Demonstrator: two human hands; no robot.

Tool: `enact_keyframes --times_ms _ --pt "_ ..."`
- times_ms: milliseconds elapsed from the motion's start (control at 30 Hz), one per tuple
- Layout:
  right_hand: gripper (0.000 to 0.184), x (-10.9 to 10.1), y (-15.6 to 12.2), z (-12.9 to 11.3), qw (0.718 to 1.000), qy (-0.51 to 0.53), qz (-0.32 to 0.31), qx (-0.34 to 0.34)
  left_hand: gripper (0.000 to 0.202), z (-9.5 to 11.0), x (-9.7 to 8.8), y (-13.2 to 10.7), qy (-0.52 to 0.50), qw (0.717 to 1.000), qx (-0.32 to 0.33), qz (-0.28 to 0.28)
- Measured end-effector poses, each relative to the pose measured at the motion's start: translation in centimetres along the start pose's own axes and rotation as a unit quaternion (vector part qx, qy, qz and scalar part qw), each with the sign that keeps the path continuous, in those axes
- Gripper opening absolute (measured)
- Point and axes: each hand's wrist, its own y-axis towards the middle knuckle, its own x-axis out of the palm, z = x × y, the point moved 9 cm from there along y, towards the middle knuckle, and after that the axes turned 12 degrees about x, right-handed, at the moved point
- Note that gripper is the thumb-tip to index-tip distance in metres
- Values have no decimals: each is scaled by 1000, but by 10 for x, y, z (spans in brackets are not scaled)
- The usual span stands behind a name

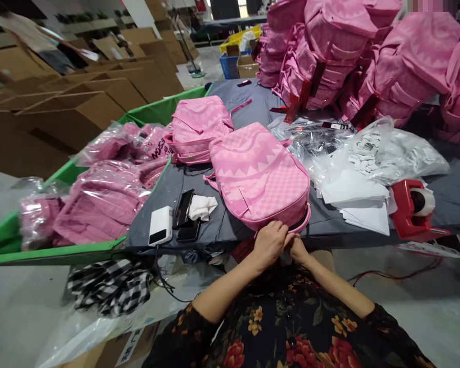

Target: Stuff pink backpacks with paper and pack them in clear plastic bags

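A pink backpack (258, 176) lies flat on the grey table (230, 227), its top end at the near edge. My left hand (270, 243) is closed at that near end of the backpack, fingers curled over the edge by the zip. My right hand (297, 248) sits right beside it, touching the left, its fingers pinched together under the bag's rim; what they hold is hidden. A second pink backpack (199, 128) lies farther back on the table.
A green bin (61, 253) at the left holds bagged pink backpacks. A white power bank (161, 225), black phones (184, 212) and a white cloth (202, 207) lie left of the bag. Plastic bags, white sheets (362, 204) and a red tape dispenser (416, 209) lie right. Pink backpacks are stacked behind.
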Motion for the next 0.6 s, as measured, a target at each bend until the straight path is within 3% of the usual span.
enact_keyframes --times_ms 67,167,300,367,433,500,600 --pt "25 5 5 -1 1000 2 -3 7 27 -4 -6 -25 -7 997 -14 73" --pt "30 6 17 -10 1000 0 5 17 23 -6 -12 -38 -35 986 -30 160" --pt "19 -11 14 -24 998 14 -54 21 22 0 -11 -33 -91 984 14 155" --pt "24 -25 -3 -26 988 101 -106 43 19 5 -19 -37 -97 979 51 170" --pt "45 -47 -18 -25 959 255 -100 73 19 2 -40 -50 -53 968 61 239" --pt "50 -68 -24 -23 920 379 -37 94 29 -16 -64 -65 4 947 -3 322" --pt "44 -86 -11 -33 905 410 79 86 62 -76 -78 -82 -29 903 -209 375"
